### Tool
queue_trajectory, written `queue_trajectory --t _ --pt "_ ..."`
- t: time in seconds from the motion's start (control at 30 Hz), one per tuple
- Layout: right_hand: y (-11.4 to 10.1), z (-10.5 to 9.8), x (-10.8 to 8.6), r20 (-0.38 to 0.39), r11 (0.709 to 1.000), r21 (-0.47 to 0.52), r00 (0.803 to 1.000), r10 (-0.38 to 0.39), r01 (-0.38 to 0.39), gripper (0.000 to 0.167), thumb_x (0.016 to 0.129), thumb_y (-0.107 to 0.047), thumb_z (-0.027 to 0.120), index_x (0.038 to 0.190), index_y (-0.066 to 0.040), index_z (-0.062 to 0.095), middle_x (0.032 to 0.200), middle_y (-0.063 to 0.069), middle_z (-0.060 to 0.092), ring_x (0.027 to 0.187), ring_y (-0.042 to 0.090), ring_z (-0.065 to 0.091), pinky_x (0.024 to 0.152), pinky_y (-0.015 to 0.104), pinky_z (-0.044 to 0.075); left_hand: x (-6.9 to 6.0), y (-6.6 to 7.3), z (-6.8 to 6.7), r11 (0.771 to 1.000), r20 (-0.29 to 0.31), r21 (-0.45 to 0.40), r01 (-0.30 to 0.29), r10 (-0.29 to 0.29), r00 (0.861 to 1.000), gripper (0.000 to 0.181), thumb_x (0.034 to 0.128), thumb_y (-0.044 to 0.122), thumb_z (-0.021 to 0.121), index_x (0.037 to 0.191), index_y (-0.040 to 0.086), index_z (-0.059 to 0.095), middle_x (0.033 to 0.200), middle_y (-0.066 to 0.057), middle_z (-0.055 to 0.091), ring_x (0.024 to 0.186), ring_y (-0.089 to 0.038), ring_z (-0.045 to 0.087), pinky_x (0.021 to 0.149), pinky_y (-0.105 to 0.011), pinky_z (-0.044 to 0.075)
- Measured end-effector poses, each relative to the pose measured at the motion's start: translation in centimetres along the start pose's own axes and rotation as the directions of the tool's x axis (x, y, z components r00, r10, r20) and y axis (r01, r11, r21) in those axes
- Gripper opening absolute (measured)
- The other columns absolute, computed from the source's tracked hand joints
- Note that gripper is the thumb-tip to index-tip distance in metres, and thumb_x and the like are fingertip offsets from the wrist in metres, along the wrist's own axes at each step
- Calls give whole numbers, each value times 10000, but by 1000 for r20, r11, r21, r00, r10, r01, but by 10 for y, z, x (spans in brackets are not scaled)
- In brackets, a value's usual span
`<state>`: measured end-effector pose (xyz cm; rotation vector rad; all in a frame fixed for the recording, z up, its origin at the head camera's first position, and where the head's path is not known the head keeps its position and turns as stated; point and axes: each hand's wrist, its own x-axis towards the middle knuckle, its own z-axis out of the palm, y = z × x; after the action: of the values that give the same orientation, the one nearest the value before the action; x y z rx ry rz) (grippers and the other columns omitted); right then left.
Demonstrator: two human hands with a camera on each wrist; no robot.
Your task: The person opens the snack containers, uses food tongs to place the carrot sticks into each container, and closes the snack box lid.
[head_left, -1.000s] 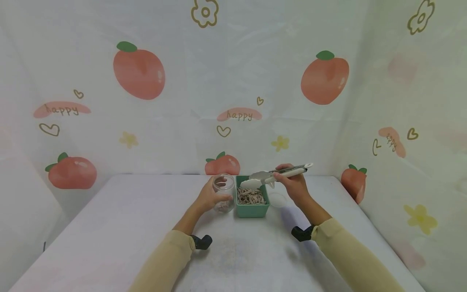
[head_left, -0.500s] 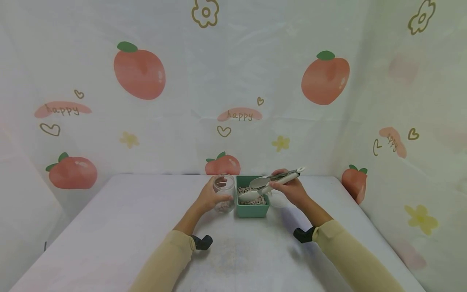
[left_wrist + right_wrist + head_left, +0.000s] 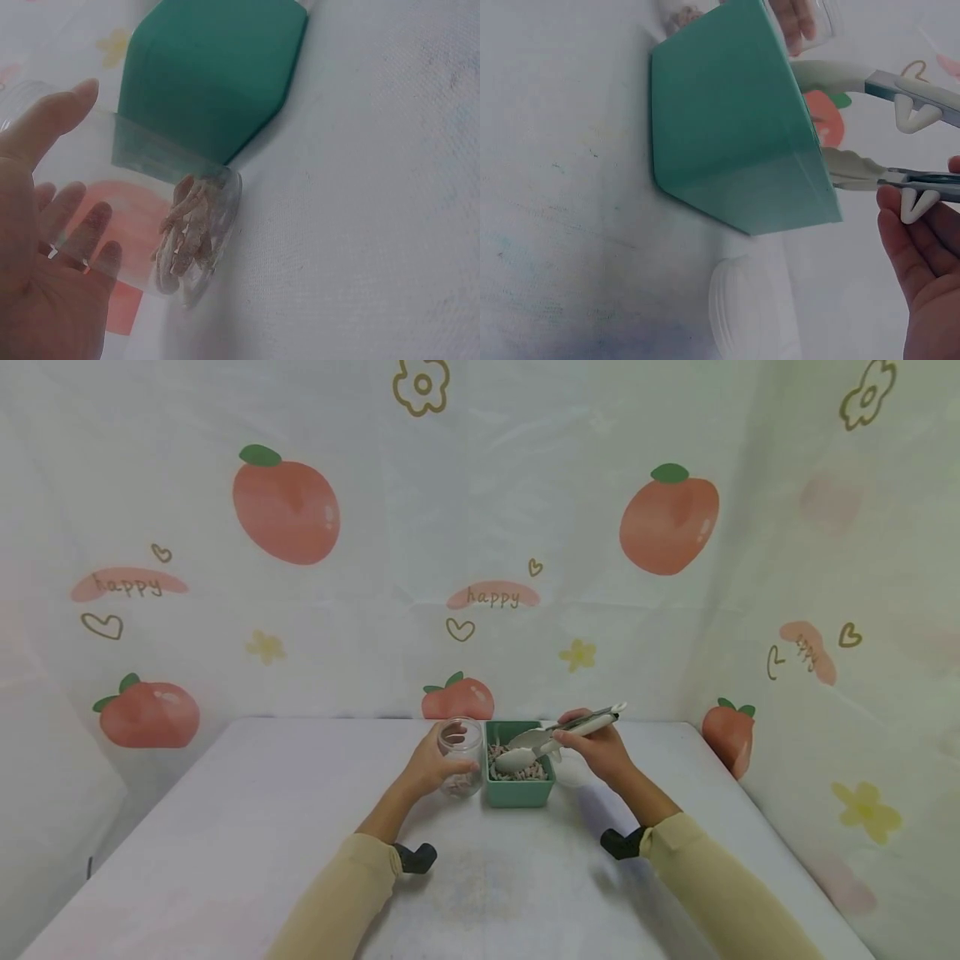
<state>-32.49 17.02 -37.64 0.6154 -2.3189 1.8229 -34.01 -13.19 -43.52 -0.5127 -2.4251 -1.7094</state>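
My left hand (image 3: 435, 766) grips a clear jar (image 3: 462, 745) that stands upright on the table, thumb on the near side and fingers behind. Several brownish pieces (image 3: 187, 236) lie at the jar's bottom in the left wrist view. Right beside the jar is a green box (image 3: 519, 792) holding many similar small pieces (image 3: 537, 772). White-and-metal tongs (image 3: 588, 723) are pinched in my right hand (image 3: 600, 747), their two heads apart and dipping into the box. Whether a piece lies between the heads cannot be told.
A clear round lid (image 3: 573, 771) lies on the white table (image 3: 480, 877), just right of the green box. Behind the table hangs a white backdrop (image 3: 360, 652) printed with fruit, and it also covers the right side.
The tongs have come down from above the box into it, with my right hand lowering slightly. Their heads have shifted a little since half a second ago. My left hand and the jar have stayed put.
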Motion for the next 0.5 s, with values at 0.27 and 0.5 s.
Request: queue_trajectory --t 0.27,0.5 --pt "-12 2 -5 -28 999 -8 999 32 -32 224 906 -29 651 1058 125 592 897 112 670 822 217 646 809 478 531 0 0 0 1000 -1 5 -2 2 1000 764 726 135 866 1356 34 447 1296 -123 574 1240 -336 495 1033 -480 384" --pt "8 0 1 -83 999 38 996 40 -37 219 922 -90 663 1052 81 618 836 55 672 769 201 631 746 361 537 0 0 0 1000 -1 1 7 -7 1000 750 736 128 861 1356 34 449 1298 -127 573 1237 -338 498 1026 -494 389"
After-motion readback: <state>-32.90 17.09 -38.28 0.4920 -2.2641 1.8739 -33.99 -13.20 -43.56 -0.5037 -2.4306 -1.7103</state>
